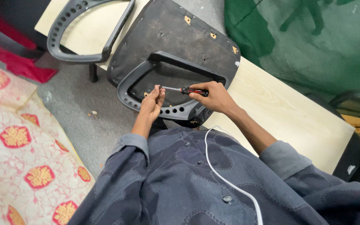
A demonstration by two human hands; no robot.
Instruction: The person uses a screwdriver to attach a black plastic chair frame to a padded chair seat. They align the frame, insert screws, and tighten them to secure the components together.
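Screwdriver (188, 90) held between both hands over armrest (163, 89).

There was only the one view, from the camera on my head. It looked steeply down along my chest, so my shirt front filled the bottom of the picture and my hands sat close below it, near the middle. Beyond them the table (288, 112) ran slantwise from the upper left to the right edge. The floor (80, 104) showed on the left, farther down and well away.
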